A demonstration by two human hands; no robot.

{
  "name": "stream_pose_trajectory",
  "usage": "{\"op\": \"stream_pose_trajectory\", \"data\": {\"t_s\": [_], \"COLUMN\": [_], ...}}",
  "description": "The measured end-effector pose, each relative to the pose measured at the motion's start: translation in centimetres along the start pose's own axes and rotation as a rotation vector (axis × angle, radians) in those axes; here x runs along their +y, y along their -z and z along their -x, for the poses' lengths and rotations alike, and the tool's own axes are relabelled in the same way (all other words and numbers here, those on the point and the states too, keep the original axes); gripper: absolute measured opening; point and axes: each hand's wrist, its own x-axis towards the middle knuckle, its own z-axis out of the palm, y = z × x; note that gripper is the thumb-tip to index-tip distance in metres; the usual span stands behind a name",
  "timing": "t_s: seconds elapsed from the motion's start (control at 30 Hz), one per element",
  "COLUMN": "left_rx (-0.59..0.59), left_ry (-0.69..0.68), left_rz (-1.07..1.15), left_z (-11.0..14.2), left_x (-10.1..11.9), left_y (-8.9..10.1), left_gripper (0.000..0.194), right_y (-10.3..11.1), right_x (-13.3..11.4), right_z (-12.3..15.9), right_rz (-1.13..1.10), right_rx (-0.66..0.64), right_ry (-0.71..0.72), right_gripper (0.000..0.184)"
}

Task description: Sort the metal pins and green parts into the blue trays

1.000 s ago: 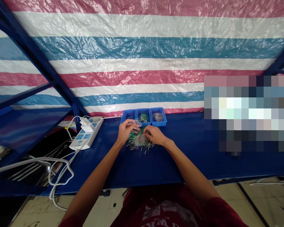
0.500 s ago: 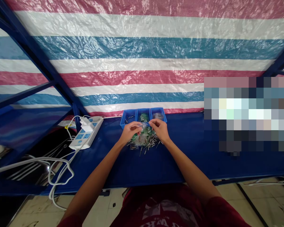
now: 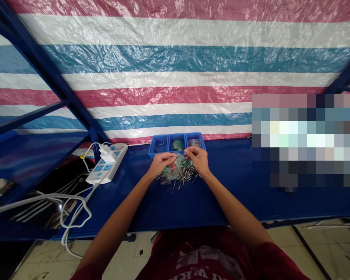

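Observation:
My left hand point(image 3: 161, 162) pinches a crinkled clear plastic bag point(image 3: 179, 158) between thumb and fingers. To the right of the bag is my right hand point(image 3: 197, 158), its thumb and forefinger closed together near the bag's edge. Whether those fingertips hold anything is too small to tell. Under both hands lies a loose heap: thin metal pieces like drill bits point(image 3: 188, 174) on the right, and small clear packets point(image 3: 165, 179) with green bits on the left.
Behind the heap stand three joined blue bins: the left bin point(image 3: 160, 139) has a few metal pieces, the middle bin green packets point(image 3: 177, 145), the right bin clear packets point(image 3: 195, 143). A white power strip point(image 3: 100, 175) with cables lies left on the blue table point(image 3: 175, 214).
The clear bag hangs lower and fuller below my left fingers. My right fingertips have come slightly away from it. The bins and heap stay put.

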Motion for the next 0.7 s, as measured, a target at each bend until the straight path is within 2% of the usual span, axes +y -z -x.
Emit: {"op": "stream_pose_trajectory", "data": {"t_s": [0.1, 0.3, 0.4, 0.57, 0.7], "left_rx": [0.017, 0.113, 0.190, 0.338, 0.414], "left_ry": [-0.073, -0.440, -0.558, -0.661, -0.652], "left_rz": [-0.054, -0.377, -0.481, -0.552, -0.559], "left_z": [0.01, 0.37, 0.65, 0.87, 0.94], "left_x": [-0.17, 0.29, 0.56, 0.68, 0.81], "left_y": [0.07, 0.11, -0.06, -0.16, -0.20], "left_gripper": [0.032, 0.016, 0.016, 0.016, 0.015], "right_y": [0.12, 0.20, 0.16, -0.14, -0.43], "right_x": [0.18, 0.34, 0.14, -0.18, -0.18], "right_z": [-0.05, -0.08, 0.04, 0.31, 0.53], "right_rz": [0.022, 0.041, 0.045, 0.024, -0.006], "right_rx": [-0.018, -0.031, -0.015, -0.030, -0.108], "right_ry": [0.015, 0.042, 0.038, 0.022, 0.006], "right_gripper": [0.025, 0.021, 0.021, 0.024, 0.025]}}
